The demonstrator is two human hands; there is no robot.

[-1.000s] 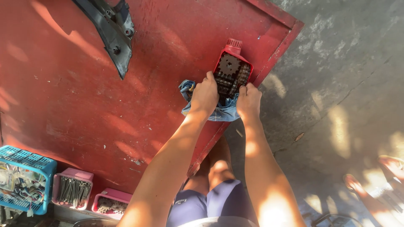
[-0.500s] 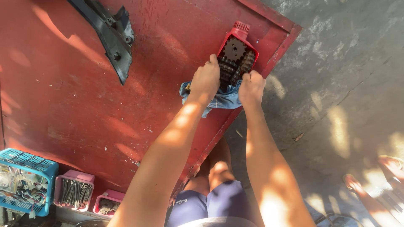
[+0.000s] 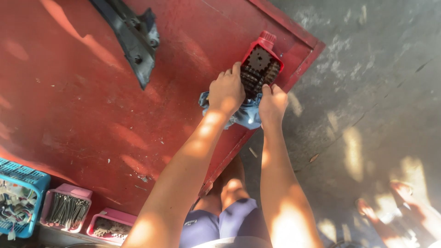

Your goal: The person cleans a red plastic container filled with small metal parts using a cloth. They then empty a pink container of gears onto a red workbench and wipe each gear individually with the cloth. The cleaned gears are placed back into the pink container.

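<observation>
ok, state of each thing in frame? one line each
Left hand: pressed on the blue cloth, fingers at the container.
Right hand: gripping the cloth's edge.
Red container: cut open, gears inside.
Blue cloth: bunched under both hands.
Pink trays: open, filled.
Blue basket: open, full.

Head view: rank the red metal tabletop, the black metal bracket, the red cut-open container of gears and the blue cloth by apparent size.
1. Red metal tabletop.
2. Black metal bracket.
3. Red cut-open container of gears.
4. Blue cloth, mostly hidden under the hands, so its rank against the container is unsure.
</observation>
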